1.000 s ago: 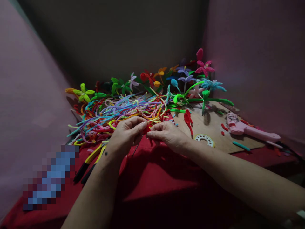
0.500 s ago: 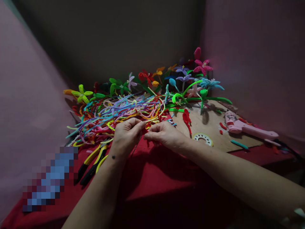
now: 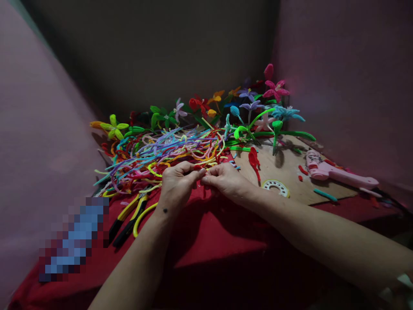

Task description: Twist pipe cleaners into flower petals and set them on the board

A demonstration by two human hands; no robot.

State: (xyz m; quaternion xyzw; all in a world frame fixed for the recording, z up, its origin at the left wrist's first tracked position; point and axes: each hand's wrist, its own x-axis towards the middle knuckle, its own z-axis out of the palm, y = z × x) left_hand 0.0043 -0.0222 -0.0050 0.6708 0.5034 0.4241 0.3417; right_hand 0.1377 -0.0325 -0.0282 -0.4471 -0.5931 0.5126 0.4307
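Note:
My left hand (image 3: 180,183) and my right hand (image 3: 224,181) meet fingertip to fingertip over the red cloth, each closed in a pinch. Between them is a small red pipe cleaner piece (image 3: 204,191); a bit of it hangs below the fingers, and most is hidden. Just beyond my hands lies a tangled heap of coloured pipe cleaners (image 3: 161,148). A red pipe cleaner petal shape (image 3: 254,160) with a twisted tail rests right of my right hand, on a brown board (image 3: 297,189). Yellow-and-black pliers (image 3: 130,217) lie left of my left wrist.
Pipe cleaner flowers (image 3: 248,105) stand along the back. On the board are a white-and-yellow ring with holes (image 3: 275,188), a pink handled tool (image 3: 338,172) and short cut pieces. A blurred-out blue object (image 3: 75,237) lies at left on the red cloth (image 3: 222,241).
My left hand has shifted slightly right, closer to my right fingertips. The red piece stays pinched between both hands. The whole view has moved a little.

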